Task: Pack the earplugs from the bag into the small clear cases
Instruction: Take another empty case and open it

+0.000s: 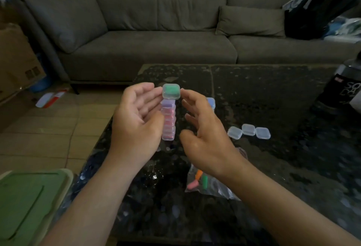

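Observation:
A tall stack of small clear cases (168, 122) with pink and purple earplugs inside stands on the dark table (273, 93). On top of it sits a case with green earplugs (171, 91). My left hand (134, 121) touches that top case from the left with straight fingers, palm beside the stack. My right hand (205, 138) touches its right edge with the index fingertip, the other fingers spread. A clear bag (213, 187) with orange, green and pink earplugs lies under my right wrist.
Three empty clear cases (248, 131) lie in a row right of my hands. A case with blue earplugs (211, 103) shows behind my right hand. A dark container (341, 89) stands at the table's right edge, a green-lidded bin (29, 202) at lower left, a sofa (156, 31) behind.

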Motion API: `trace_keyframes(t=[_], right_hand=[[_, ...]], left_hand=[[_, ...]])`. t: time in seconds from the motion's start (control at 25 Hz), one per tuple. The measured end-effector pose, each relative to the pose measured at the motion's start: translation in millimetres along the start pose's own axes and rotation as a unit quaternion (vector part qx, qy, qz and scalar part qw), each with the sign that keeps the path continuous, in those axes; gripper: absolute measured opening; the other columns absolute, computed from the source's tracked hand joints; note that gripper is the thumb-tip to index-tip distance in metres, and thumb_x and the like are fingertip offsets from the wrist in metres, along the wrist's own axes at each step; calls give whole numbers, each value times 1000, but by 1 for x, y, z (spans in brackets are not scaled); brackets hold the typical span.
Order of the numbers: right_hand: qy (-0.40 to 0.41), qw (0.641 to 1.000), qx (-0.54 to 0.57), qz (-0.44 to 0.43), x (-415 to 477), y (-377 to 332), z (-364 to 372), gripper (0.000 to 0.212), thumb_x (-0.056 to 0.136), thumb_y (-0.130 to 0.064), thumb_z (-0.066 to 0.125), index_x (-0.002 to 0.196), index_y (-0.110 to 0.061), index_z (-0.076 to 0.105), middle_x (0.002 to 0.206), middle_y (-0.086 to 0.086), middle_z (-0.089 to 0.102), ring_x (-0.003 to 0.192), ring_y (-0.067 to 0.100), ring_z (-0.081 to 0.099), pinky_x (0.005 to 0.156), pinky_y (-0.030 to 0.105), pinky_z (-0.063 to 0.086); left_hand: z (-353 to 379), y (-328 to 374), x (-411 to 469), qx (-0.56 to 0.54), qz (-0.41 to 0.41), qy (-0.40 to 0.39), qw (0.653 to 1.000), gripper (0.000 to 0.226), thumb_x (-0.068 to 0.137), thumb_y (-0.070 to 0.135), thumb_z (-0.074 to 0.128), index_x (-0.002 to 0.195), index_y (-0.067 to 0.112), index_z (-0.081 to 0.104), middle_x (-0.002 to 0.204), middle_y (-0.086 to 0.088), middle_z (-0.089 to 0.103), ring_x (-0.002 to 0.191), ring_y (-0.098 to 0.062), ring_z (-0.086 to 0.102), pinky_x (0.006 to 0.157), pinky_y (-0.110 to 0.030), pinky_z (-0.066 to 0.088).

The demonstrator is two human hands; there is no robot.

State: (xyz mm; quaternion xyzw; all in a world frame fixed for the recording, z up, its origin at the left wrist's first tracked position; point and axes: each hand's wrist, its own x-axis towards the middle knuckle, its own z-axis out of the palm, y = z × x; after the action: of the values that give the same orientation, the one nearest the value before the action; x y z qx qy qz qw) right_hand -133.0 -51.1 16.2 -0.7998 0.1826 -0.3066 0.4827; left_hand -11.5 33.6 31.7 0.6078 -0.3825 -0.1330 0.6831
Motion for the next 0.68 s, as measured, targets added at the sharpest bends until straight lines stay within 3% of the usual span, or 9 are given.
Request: trace_keyframes(t=[0.08, 0.24, 0.36, 0.48, 0.56, 0.68], right_hand=[[-22, 1000, 1, 22, 7, 4, 3, 76, 88, -4, 52, 155, -29, 24, 114, -25, 51, 120, -12, 47, 92, 28, 49], [-62, 996, -7, 62, 16, 10, 7, 84, 90, -4, 51, 156, -41, 14, 111, -28, 51, 108, -16, 54, 85, 18, 44], [-78, 994, -6, 80, 18, 13, 9, 85, 92, -3, 50, 157, -40, 10, 121, -36, 41, 104, -22, 50, 85, 15, 43], [-82, 993, -6, 85, 20, 16, 8, 87, 91, -2, 50, 157, -41, 9, 115, -36, 41, 112, -16, 50, 98, 29, 46], [-83, 993, 2, 89, 22, 17, 7, 89, 90, -2, 51, 157, -44, 9, 119, -33, 42, 97, -19, 54, 102, 34, 47], [-90, 991, 16, 96, 24, 18, 6, 91, 88, -3, 52, 155, -47, 11, 128, -25, 42, 92, -19, 55, 86, 23, 46]], left_hand=[[-1, -3, 5, 17, -9, -2, 1000, 50, 91, -11, 61, 122, 28, 53, 129, 6, 68, 118, 0, 66, 96, -15, 53], [3, -10, 12, 52, -34, 6, 998, 51, 90, -5, 64, 124, 30, 51, 133, 10, 64, 123, 1, 62, 105, -21, 50], [5, -12, 15, 79, -56, 13, 995, 51, 91, -2, 63, 128, 31, 49, 137, 10, 62, 126, 0, 59, 108, -22, 47], [7, -13, 16, 94, -74, 11, 993, 52, 92, 0, 64, 132, 29, 49, 139, 9, 61, 126, -1, 57, 110, -26, 46], [7, -14, 16, 104, -78, 7, 992, 53, 92, 0, 64, 136, 26, 48, 138, 10, 62, 126, -1, 58, 112, -30, 46], [7, -14, 17, 109, -81, 5, 991, 54, 92, 0, 64, 138, 23, 48, 138, 9, 62, 127, -1, 58, 113, -32, 46]])
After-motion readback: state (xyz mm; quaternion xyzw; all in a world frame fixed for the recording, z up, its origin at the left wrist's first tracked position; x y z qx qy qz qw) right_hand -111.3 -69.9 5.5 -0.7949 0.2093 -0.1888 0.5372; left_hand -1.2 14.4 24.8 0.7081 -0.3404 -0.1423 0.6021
